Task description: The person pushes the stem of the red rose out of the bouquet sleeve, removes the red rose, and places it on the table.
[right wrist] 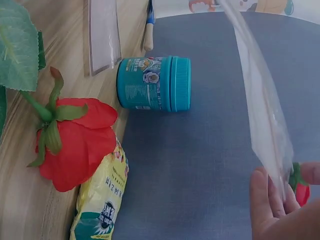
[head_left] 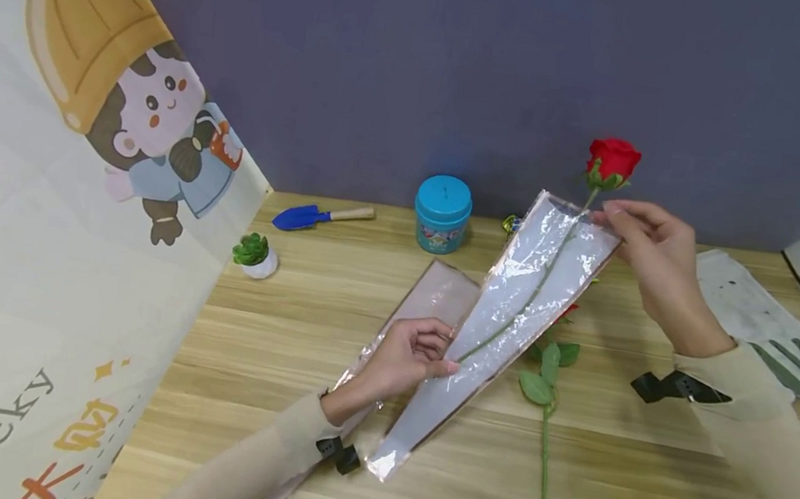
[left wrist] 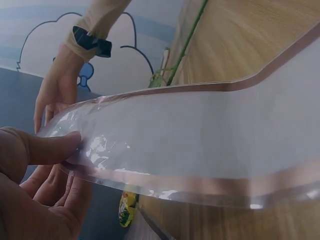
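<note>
A clear and white flower sleeve (head_left: 506,294) with a rose-gold border slants up to the right above the table. The long stem of a red rose (head_left: 613,160) lies along it, with the bloom beyond the wide end. My left hand (head_left: 408,357) holds the sleeve's left edge, thumb on the front face. At the upper right corner, my right hand (head_left: 658,258) pinches the sleeve, fingertips right at the stem. Another red rose (right wrist: 82,140) lies on the table (head_left: 272,334) behind it, partly hidden in the head view. A second sleeve (head_left: 440,291) lies under my left arm.
Along the back stand a blue lidded tub (head_left: 442,215) and a blue hand trowel (head_left: 322,216) with a wooden handle. A small potted succulent (head_left: 257,256) is at the left. A yellow-green packet (right wrist: 102,200) lies near the tub, and a white-and-green glove (head_left: 770,316) at the right.
</note>
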The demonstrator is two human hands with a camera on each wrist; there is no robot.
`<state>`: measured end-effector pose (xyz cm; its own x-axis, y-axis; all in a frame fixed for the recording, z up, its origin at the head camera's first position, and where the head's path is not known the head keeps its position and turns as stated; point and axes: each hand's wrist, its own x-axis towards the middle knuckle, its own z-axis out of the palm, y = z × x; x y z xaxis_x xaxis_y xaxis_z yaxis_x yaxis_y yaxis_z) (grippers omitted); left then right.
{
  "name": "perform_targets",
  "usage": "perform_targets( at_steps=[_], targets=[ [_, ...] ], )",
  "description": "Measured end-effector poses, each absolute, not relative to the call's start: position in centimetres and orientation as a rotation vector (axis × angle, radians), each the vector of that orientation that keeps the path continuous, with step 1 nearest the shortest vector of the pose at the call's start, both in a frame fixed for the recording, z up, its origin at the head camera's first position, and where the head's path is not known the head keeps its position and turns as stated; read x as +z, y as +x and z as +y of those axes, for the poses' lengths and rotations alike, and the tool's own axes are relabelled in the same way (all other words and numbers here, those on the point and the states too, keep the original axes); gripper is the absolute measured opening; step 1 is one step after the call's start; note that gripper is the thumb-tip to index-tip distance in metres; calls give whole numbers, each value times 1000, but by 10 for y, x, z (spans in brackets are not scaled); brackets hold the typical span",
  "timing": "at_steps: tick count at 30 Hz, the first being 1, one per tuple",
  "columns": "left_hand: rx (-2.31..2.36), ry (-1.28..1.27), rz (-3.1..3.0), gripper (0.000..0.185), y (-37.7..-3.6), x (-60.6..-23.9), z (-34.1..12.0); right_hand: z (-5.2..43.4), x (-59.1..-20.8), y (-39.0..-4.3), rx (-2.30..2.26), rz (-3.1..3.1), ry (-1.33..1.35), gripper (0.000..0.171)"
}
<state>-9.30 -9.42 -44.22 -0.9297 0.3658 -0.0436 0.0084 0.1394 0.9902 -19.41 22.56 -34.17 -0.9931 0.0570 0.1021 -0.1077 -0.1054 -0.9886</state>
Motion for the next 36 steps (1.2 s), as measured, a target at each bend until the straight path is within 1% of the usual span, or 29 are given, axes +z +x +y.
perform_targets(
  at_steps=[3,5,14,21,26,36],
  targets=[
    [1832,373,2167,34,-91,-444,-93,223,-342,-196,2253,-2026,57,13],
    [1807,385,2183,34,-90,-445,-92,221,-342,-196,2263,-2015,54,11],
    [1739,421,2212,37,-88,-446,-92,222,-347,-195,2271,-2046,-23,14],
    [1693,442,2213,41,-87,-448,-91,224,-347,-192,2329,-1939,-14,11],
    [1680,450,2212,47,-84,-451,-92,229,-341,-193,2440,-1764,34,11],
    [1691,417,2202,46,-82,-457,-110,246,-319,-198,2469,-1649,89,17]
  ],
)
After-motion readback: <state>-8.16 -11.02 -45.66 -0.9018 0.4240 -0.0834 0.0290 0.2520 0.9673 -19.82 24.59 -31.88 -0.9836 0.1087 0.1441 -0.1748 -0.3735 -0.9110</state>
